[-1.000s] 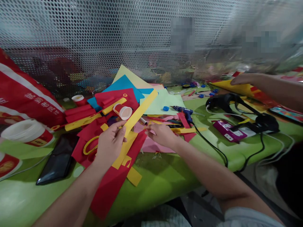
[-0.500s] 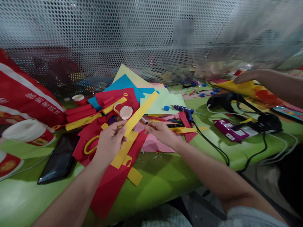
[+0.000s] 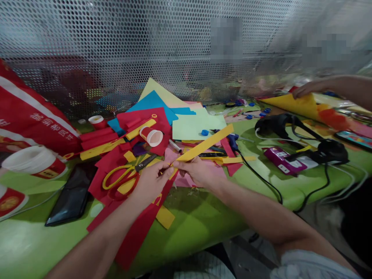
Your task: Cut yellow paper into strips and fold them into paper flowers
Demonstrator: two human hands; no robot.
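Observation:
A yellow paper strip (image 3: 205, 145) slants up to the right over the clutter. Its lower end is pinched in my right hand (image 3: 199, 170). The fingers of my left hand (image 3: 155, 178) are closed at that same end, touching my right fingertips; the exact grip there is partly hidden. Just left of my left hand lie scissors (image 3: 141, 164) with red and yellow handles. Beneath my hands are red paper (image 3: 136, 236) and pink paper (image 3: 186, 178). A small yellow paper piece (image 3: 165, 217) lies nearer the table edge.
Paper cups (image 3: 151, 136) and a dark phone (image 3: 69, 193) are to the left, by a red bag (image 3: 31, 112). A glue gun (image 3: 232, 141) and a black headset (image 3: 302, 135) lie right. Another person's hand (image 3: 308, 88) holds yellow paper (image 3: 299, 104). A perforated metal screen (image 3: 130, 46) stands behind.
The strip has passed from my left hand to my right, swinging rightward and lower. My hands have come together, and the scissors on the pile now show more fully.

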